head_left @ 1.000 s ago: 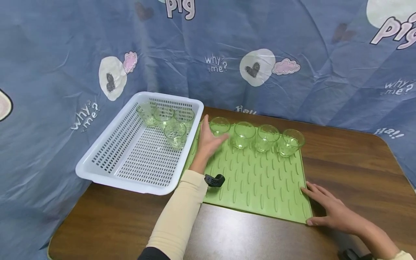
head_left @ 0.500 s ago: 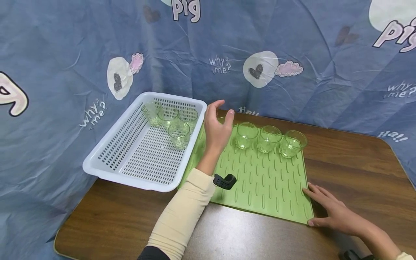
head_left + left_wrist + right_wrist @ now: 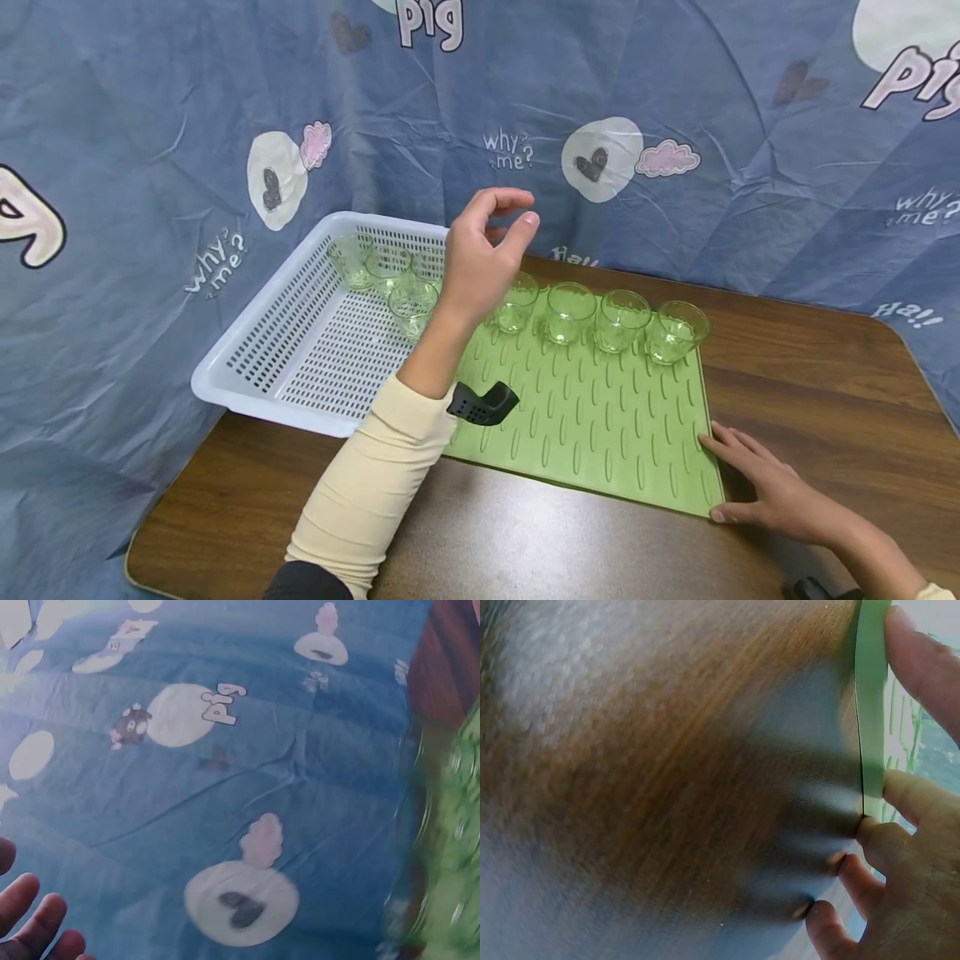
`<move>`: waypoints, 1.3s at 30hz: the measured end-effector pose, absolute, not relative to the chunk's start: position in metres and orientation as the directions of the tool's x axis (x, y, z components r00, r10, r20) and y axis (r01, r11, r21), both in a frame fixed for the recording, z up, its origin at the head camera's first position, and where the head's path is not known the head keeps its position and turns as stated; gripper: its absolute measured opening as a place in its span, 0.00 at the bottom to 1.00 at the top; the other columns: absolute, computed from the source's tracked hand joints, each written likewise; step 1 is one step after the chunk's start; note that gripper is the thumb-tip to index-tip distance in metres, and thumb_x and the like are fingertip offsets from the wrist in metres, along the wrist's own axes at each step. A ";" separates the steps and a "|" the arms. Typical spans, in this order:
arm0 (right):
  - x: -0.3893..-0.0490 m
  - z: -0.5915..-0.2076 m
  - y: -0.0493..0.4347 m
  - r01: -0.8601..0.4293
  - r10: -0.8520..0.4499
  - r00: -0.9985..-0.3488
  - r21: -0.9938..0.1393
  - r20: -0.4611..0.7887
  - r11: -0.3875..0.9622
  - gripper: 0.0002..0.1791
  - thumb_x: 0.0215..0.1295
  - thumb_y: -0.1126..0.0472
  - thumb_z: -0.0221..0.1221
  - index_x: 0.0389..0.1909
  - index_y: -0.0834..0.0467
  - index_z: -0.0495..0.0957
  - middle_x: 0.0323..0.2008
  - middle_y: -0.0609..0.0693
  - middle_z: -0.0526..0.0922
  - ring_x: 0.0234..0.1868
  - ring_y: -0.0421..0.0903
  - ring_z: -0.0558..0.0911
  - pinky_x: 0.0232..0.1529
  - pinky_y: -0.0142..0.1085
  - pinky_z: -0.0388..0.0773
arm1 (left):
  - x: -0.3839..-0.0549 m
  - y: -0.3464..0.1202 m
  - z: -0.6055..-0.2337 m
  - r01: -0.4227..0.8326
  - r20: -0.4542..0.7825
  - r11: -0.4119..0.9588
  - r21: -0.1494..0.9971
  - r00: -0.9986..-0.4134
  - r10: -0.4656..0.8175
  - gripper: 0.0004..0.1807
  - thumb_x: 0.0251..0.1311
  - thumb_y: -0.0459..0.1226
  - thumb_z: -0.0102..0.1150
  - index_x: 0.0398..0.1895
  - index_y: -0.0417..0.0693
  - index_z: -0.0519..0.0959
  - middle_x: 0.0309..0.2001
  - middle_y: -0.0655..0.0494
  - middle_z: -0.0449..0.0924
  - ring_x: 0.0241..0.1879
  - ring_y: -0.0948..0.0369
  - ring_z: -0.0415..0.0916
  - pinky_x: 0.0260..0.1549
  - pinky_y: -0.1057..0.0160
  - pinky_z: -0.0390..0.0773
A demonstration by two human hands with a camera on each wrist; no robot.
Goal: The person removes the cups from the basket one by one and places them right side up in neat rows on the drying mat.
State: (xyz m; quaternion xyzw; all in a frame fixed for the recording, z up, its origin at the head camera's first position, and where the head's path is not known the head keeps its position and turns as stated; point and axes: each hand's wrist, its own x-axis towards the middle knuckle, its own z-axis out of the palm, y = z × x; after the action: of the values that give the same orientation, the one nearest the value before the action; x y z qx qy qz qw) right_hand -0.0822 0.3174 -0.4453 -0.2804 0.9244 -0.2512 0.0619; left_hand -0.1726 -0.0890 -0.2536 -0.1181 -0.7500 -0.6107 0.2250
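My left hand (image 3: 480, 258) is raised above the mat's far left part and the basket's right rim, fingers loosely bent with nothing between them. In the left wrist view, fingertips of that hand (image 3: 37, 922) show against the cloth. Just behind it stands the leftmost green-tinted glass (image 3: 517, 307), in a row with other glasses (image 3: 622, 321) along the far side of the green ribbed mat (image 3: 577, 417). My right hand (image 3: 780, 492) rests at the mat's near right corner, fingers spread. In the right wrist view, its thumb and fingertips touch the mat's edge (image 3: 871, 712) and the table.
A white perforated basket (image 3: 225, 396) stands left of the mat, with several similar glasses (image 3: 352, 262) in its far part; my left hand partly hides them. A brown wooden table (image 3: 810, 367) carries everything. Blue printed cloth (image 3: 720, 92) hangs behind and to the left.
My left hand has risen away from the leftmost glass of the row, then moved left, so that this glass shows again. My right hand has stayed at the mat's corner.
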 end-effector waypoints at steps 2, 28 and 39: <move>-0.082 -0.445 0.318 -0.487 -0.547 -0.837 -0.496 0.028 0.719 0.52 0.47 0.50 0.75 0.74 0.54 0.62 0.79 0.49 0.53 0.70 0.14 0.35 0.51 0.73 0.61 | -0.171 -0.097 -0.244 0.462 0.493 0.275 0.843 -0.868 -0.053 0.13 0.64 0.35 0.58 0.50 0.41 0.81 0.53 0.50 0.81 0.55 0.59 0.75 0.53 0.62 0.77; -0.082 -0.442 0.319 -0.463 -0.536 -0.844 -0.514 0.008 0.722 0.51 0.48 0.48 0.74 0.74 0.52 0.63 0.79 0.45 0.52 0.70 0.13 0.35 0.52 0.75 0.58 | -0.178 -0.252 -0.277 0.321 0.269 0.515 0.795 -0.947 0.175 0.16 0.68 0.34 0.55 0.55 0.38 0.77 0.43 0.75 0.77 0.45 0.77 0.74 0.44 0.76 0.74; -0.081 -0.443 0.319 -0.460 -0.530 -0.848 -0.510 0.011 0.727 0.50 0.47 0.47 0.74 0.73 0.53 0.64 0.79 0.46 0.54 0.70 0.13 0.36 0.52 0.75 0.59 | -0.184 -0.263 -0.293 0.301 0.207 0.572 0.763 -0.952 0.224 0.17 0.67 0.34 0.56 0.57 0.39 0.76 0.51 0.51 0.80 0.49 0.70 0.74 0.45 0.75 0.75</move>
State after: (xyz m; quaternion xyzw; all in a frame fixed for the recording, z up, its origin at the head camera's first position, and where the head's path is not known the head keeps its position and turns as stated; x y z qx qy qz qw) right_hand -0.0812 0.3194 -0.4429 -0.2671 0.9267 -0.2553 0.0679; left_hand -0.1839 -0.2627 -0.2927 -0.1483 -0.8855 -0.4381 0.0436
